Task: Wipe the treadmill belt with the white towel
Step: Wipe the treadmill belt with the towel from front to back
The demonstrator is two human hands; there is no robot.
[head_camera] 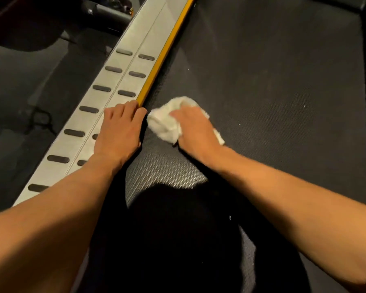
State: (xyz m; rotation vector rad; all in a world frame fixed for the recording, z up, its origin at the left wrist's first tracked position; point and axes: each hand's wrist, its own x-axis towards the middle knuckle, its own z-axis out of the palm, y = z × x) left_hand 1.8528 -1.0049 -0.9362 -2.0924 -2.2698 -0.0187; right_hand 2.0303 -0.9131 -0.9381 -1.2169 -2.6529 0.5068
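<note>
**Towel pressed to the belt beside the rail**

The right hand (193,127) holds the bunched white towel (167,121) down on the dark treadmill belt (273,81). Its fingers are curled into the cloth, which spills out to the left of the hand and past its fingertips. Just left of the towel, the left hand (118,127) rests on the silver side rail (123,81), fingers loosely bent and holding nothing. Its fingertips touch the yellow edge strip (167,43). Dark clothing (167,240) fills the space between the forearms.

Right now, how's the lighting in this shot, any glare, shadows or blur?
Head view: dim, the treadmill belt dark and grainy; the white towel under the right hand is nearly washed out; the grey side rail catches most light; bottom centre is black, without detail.
</note>
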